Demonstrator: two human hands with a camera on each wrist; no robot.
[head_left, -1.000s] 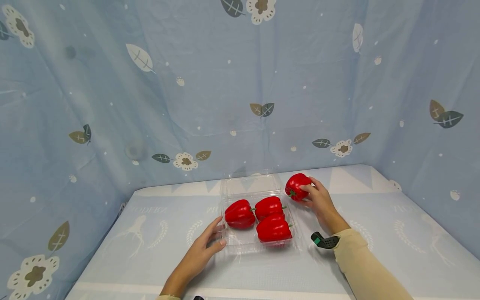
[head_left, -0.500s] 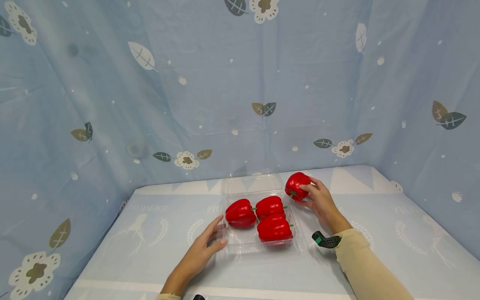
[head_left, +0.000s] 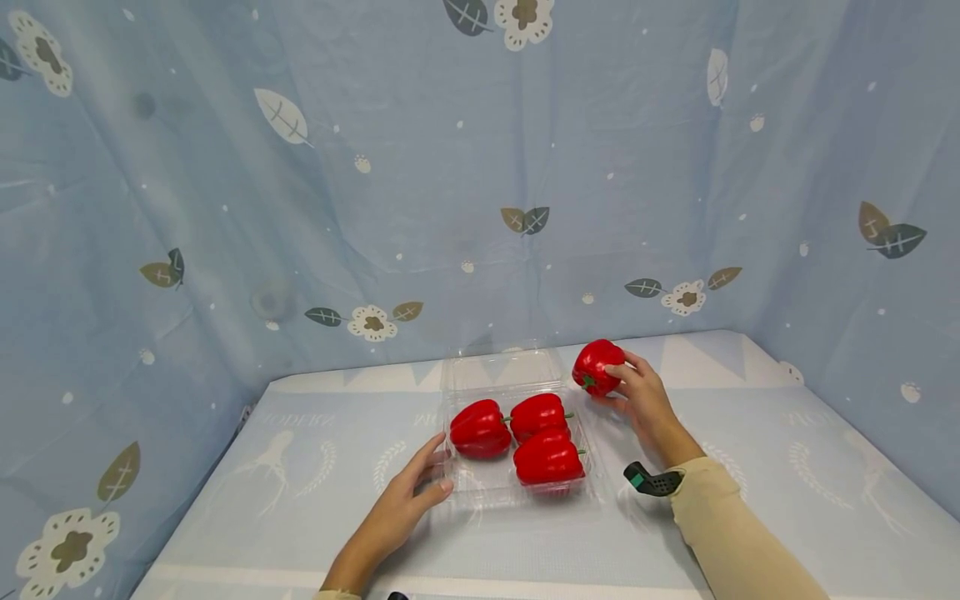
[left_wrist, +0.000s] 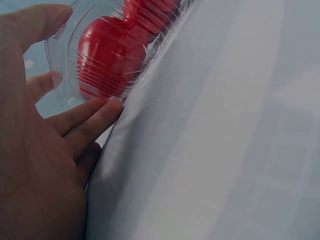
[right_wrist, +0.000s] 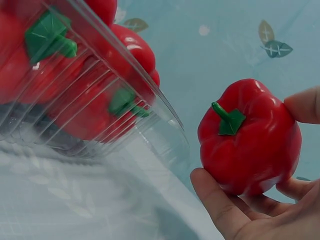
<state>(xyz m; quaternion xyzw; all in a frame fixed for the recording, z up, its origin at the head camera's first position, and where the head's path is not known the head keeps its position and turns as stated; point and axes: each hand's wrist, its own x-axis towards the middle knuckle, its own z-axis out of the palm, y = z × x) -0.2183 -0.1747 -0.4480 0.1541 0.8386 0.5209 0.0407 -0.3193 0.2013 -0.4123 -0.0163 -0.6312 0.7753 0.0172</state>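
Note:
A clear plastic clamshell box [head_left: 517, 492] lies open on the table with three red bell peppers [head_left: 537, 435] inside it. My left hand [head_left: 408, 500] rests against the box's near left corner, its fingers [left_wrist: 90, 120] straight on the plastic wall [left_wrist: 107, 60]. My right hand [head_left: 637, 396] grips a fourth red pepper [head_left: 595, 365] just right of the box's open lid, lifted a little off the table. In the right wrist view the thumb and fingers curl round this pepper [right_wrist: 250, 137], green stem towards the box [right_wrist: 85, 100].
The table [head_left: 787, 467] carries a pale blue printed cloth, and blue floral fabric [head_left: 375, 183] closes it in at the back and both sides. The box's lid [head_left: 501, 368] lies flat behind the tray. A black and green wrist mount [head_left: 651, 482] sits on my right forearm.
My right hand has raised the fourth pepper slightly. The left hand and the box have stayed where they were.

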